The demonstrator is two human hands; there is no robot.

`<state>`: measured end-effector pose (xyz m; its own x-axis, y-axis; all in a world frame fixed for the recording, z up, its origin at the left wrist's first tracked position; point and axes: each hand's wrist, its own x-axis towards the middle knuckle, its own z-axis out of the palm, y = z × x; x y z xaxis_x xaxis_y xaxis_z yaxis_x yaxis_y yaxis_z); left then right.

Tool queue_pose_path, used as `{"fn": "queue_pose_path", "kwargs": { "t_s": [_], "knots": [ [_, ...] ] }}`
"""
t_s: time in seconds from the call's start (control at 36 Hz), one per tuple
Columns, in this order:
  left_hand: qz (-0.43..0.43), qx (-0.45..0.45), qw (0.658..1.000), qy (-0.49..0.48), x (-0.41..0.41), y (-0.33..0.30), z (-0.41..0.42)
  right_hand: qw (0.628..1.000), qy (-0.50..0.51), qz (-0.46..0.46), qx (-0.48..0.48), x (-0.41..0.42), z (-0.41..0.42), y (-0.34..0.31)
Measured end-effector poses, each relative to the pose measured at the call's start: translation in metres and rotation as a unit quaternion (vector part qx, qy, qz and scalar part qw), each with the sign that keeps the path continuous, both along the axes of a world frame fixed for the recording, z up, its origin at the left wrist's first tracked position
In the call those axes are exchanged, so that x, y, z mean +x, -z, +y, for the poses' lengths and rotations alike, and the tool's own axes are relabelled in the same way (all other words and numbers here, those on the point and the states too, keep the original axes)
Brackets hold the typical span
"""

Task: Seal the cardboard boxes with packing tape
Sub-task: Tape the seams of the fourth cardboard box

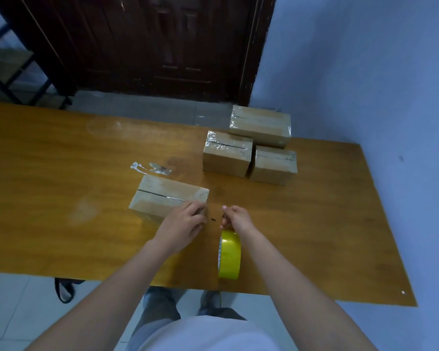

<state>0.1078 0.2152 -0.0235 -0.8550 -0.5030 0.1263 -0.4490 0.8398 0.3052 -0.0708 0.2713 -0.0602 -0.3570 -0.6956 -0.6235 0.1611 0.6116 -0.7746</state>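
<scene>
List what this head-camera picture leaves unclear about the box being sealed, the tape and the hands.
1. Near box: its right end is covered by the left hand, so tape there is unseen.
2. Tape roll: the right hand hides its top; any clear strip pulled out is too faint to see.
3. Print on the boxes: too small.
4. Table: left edge cut off.

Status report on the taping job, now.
Left hand pressing near box end. Right hand gripping yellow tape roll. Three taped boxes behind. Tape scraps beyond, nothing blocking.
</scene>
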Motion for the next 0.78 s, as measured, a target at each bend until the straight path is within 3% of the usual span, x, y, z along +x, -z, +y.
{"fn": "queue_pose_path", "kwargs": {
  "t_s": [0.14, 0.39, 0.56, 0.64, 0.72, 0.78],
  "knots": [
    [-0.011, -0.011, 1.0, 0.014, 0.012, 0.003, -0.005, 1.0, 0.005, 0.005, 0.002, 0.002, -0.002, -0.001],
    [-0.116, -0.113, 0.98, 0.118, 0.027, -0.004, -0.016, 0.999, 0.032, -0.004, 0.015, 0.002, -0.004, -0.001],
    [-0.185, -0.133, 0.963, 0.144, 0.032, 0.007, -0.024, 0.999, 0.044, -0.011, 0.022, 0.002, -0.006, -0.002],
    [-0.133, -0.12, 0.977, 0.117, 0.036, 0.018, -0.018, 0.999, 0.033, -0.008, 0.02, 0.003, -0.005, -0.004],
    [-0.01, 0.04, 0.999, 0.014, 0.033, 0.009, -0.007, 1.0, 0.008, 0.0, 0.012, 0.005, -0.004, -0.006],
    [0.044, 0.073, 0.994, -0.073, 0.022, 0.0, 0.003, 1.0, -0.007, 0.01, 0.009, 0.005, -0.005, -0.008]
  ]
}}
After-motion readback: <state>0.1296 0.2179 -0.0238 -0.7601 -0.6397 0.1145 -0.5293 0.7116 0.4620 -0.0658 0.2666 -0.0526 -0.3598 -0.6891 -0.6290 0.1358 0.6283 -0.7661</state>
